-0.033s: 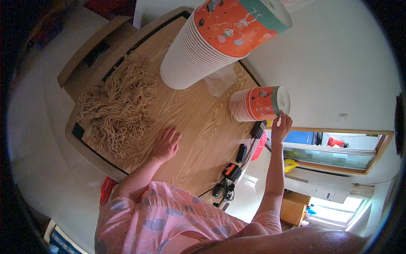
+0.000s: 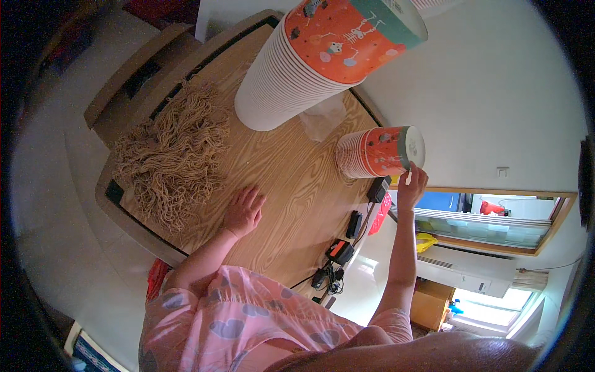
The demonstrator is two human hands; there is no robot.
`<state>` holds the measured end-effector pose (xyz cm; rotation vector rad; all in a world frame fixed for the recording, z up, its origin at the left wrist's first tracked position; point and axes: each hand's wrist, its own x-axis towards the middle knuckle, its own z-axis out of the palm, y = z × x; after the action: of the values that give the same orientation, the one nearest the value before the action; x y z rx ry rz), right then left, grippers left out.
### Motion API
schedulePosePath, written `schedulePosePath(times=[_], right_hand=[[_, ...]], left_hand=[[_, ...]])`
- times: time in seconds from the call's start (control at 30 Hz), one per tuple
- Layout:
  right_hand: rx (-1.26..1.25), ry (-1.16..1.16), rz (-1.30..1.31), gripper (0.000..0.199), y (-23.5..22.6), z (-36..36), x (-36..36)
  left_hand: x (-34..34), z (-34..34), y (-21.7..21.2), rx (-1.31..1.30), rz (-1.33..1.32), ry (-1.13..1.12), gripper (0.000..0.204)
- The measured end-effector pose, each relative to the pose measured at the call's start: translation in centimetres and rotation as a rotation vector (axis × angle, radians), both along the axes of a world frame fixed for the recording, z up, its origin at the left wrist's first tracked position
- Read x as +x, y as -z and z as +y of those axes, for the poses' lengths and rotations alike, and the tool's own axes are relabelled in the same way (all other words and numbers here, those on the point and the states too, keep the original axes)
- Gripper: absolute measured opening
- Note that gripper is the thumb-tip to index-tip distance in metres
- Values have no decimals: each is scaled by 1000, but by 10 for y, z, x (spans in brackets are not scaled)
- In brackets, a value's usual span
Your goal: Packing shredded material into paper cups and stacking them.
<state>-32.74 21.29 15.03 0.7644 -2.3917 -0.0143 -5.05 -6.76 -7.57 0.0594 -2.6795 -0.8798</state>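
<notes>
My right hand [image 2: 413, 186] reaches up to a shorter stack of paper cups [image 2: 384, 152], orange and green with printed figures. Its fingertips pinch the edge at the bottom end of the outermost cup. This stack is nested, with the cups' bases turned up. My left hand [image 2: 244, 211] lies palm down on the wooden tabletop [image 2: 291, 186], fingers apart and nothing in it. A much taller stack of nested paper cups [image 2: 297, 74] in the same print stands beyond. Left of my left hand lies a loose heap of light brown yarn [image 2: 180, 155].
Along the table's right edge sit a black adapter [image 2: 379, 190], a black and orange charger [image 2: 339, 252] and tangled black cables [image 2: 335, 280]. A clear plastic bag [image 2: 323, 118] lies between the two stacks. A white wall [image 2: 483, 111] rises behind them.
</notes>
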Motion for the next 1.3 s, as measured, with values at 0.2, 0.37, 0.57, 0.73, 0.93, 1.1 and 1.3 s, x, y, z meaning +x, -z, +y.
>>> schedulePosePath(times=[0.2, 0.37, 0.57, 0.73, 0.93, 1.1, 1.3], right_hand=[[5, -11, 14, 34, 4, 1, 0], [-23, 27, -43, 33, 10, 2, 2], [19, 23, -21, 32, 12, 4, 1], [27, -11, -31, 36, 8, -3, 8], [41, 15, -254, 60, -3, -4, 21], [72, 48, -257, 70, -5, -3, 23], [150, 184, -347, 59, -21, -15, 24]], left_hand=[[-1, -1, -3, -3, 11, -7, 38], [-1, -1, 1, 22, 8, 3, 38], [-1, -1, -4, 21, 17, 4, 40], [1, 0, -1, 33, 27, -6, 40], [-1, 1, 0, 19, 35, 4, 40], [-2, 0, -2, 8, 42, -11, 37], [0, -7, 1, 58, 116, 12, 33]])
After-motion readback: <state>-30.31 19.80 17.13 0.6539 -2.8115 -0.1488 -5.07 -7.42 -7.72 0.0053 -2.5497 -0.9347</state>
